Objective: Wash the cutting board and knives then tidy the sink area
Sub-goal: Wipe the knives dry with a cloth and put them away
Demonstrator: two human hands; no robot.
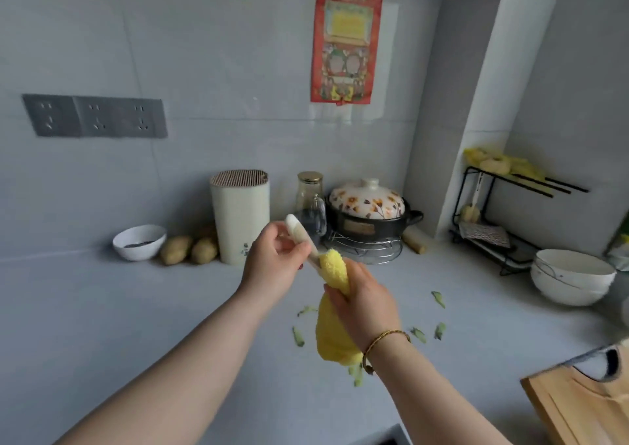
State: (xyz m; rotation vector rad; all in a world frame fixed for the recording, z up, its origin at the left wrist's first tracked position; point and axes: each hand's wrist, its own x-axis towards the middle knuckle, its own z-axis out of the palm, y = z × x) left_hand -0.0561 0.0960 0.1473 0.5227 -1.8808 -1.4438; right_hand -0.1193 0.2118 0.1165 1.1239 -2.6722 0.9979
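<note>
Landmark: knife block (240,220), white with a slotted top, standing on the grey counter (136,308) against the wall.

- Knife (299,231): in the air just in front of the block and a bit right of it. White handle points up toward the block. Blade runs down and away from the block into the yellow cloth (335,339), so most of it is hidden.
- Left hand (272,257): fingers curled round the knife handle, firm grip.
- Right hand (367,303): fingers and thumb pinch the cloth folded over the blade. The rest of the cloth hangs below the hand. Gold bracelet (384,339) on the wrist.
- Cutting board (585,407): wooden, well to the block's right and far nearer the person, partly out of view.
- Green peel scraps (438,299): scattered on the counter in front of the block, to its right.
- Potatoes (190,249): just left of the block, touching or nearly so. Small white bowl (139,242) further left.
- Glass jar (310,199): just right of the block. Beyond the jar, a floral-lidded pot (369,211) sits on a wire trivet (364,247).
- Stacked white bowls (571,278) and black rack (493,220): far right of the block.
</note>
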